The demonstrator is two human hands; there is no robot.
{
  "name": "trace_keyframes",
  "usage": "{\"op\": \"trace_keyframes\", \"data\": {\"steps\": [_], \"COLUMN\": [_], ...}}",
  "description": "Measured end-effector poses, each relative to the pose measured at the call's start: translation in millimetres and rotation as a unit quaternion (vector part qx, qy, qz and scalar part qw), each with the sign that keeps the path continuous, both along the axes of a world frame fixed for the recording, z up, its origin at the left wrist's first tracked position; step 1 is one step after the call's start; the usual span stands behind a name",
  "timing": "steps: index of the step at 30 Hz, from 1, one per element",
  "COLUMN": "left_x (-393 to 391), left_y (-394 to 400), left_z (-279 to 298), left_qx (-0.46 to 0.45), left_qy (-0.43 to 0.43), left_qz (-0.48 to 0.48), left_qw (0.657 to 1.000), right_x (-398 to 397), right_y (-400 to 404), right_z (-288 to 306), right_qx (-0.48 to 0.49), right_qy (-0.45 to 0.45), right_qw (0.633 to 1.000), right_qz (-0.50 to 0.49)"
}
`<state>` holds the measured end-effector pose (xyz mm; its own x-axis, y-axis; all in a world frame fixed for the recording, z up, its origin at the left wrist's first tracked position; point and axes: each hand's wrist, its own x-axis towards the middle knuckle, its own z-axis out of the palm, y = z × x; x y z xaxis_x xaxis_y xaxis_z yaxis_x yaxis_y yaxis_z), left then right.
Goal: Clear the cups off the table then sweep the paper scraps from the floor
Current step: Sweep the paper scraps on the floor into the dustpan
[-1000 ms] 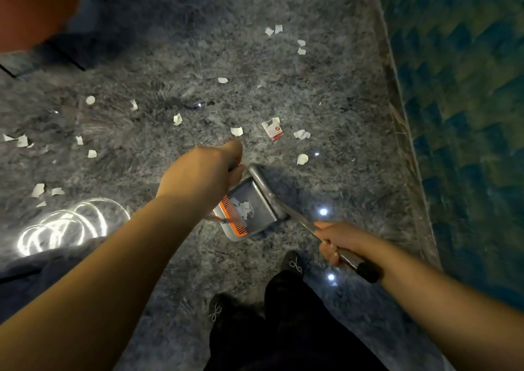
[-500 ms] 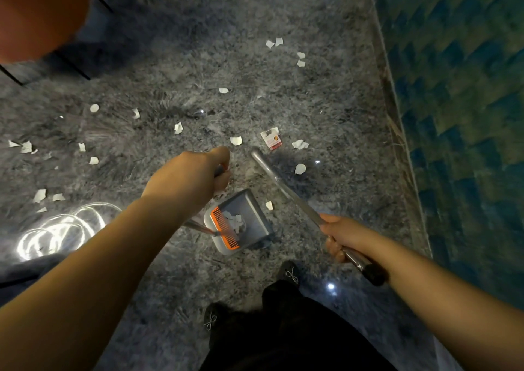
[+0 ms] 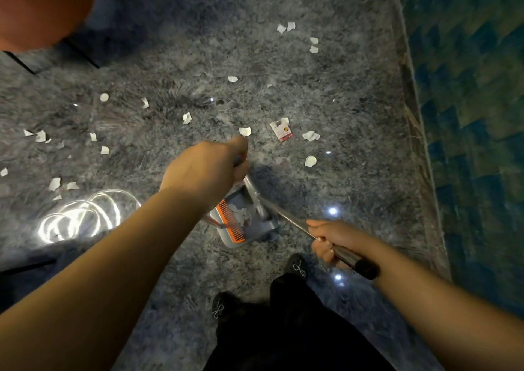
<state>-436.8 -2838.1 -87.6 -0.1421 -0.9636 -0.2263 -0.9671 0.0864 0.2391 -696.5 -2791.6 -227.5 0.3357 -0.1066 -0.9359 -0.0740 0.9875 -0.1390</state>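
My left hand (image 3: 204, 172) grips the handle of a grey dustpan (image 3: 249, 229) with an orange comb edge; white paper bits lie inside the pan. My right hand (image 3: 329, 237) holds the metal handle of a broom (image 3: 286, 217), whose head end reaches into the dustpan. Several white paper scraps (image 3: 245, 131) lie scattered over the shiny grey marble floor, ahead and to the left. A small red-and-white wrapper (image 3: 280, 131) lies just beyond the pan.
A blue-green patterned wall (image 3: 467, 115) with a stone skirting runs along the right. An orange round seat (image 3: 42, 7) on black legs stands at the top left. My black shoes (image 3: 297, 265) are below the dustpan. A ring light glares on the floor at the left.
The broom head swung back from the floor ahead into the dustpan. My right hand drew toward my body; the loose scrap that lay beside the pan is gone from the floor.
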Motion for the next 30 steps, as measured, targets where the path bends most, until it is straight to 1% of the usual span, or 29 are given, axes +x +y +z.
{"op": "trace_keyframes", "data": {"steps": [3,8,15,20,25,28,30], "left_x": [5.3,8.3,7.9,10.2,17.7,20.2,20.7], "left_y": [-2.8,-7.0,-36.0,-76.1,-134.5,-167.3,-186.4], "left_z": [1.7,4.5,9.1,8.8,5.5,2.4,-0.7], "left_qx": [0.001,-0.011,-0.055,-0.067,-0.038,-0.022,-0.013], "left_qy": [0.002,0.013,0.026,0.024,0.022,0.024,0.028], "left_qz": [0.002,0.008,0.019,0.013,-0.011,-0.041,-0.042], "left_qw": [1.0,1.0,0.998,0.997,0.999,0.999,0.999], "right_x": [-3.4,-9.7,-20.0,-23.3,-27.8,-31.0,-32.1], "right_y": [-5.6,-13.9,-41.1,-68.8,-106.6,-128.8,-141.3], "right_z": [11.0,30.9,38.4,39.1,38.9,33.9,27.8], "right_qx": [-0.01,-0.075,-0.109,-0.134,-0.127,-0.121,-0.121], "right_qy": [0.002,0.038,0.072,0.104,0.153,0.169,0.176], "right_qw": [1.0,0.996,0.99,0.981,0.969,0.967,0.967], "right_qz": [0.007,0.022,-0.057,-0.097,-0.149,-0.145,-0.142]}}
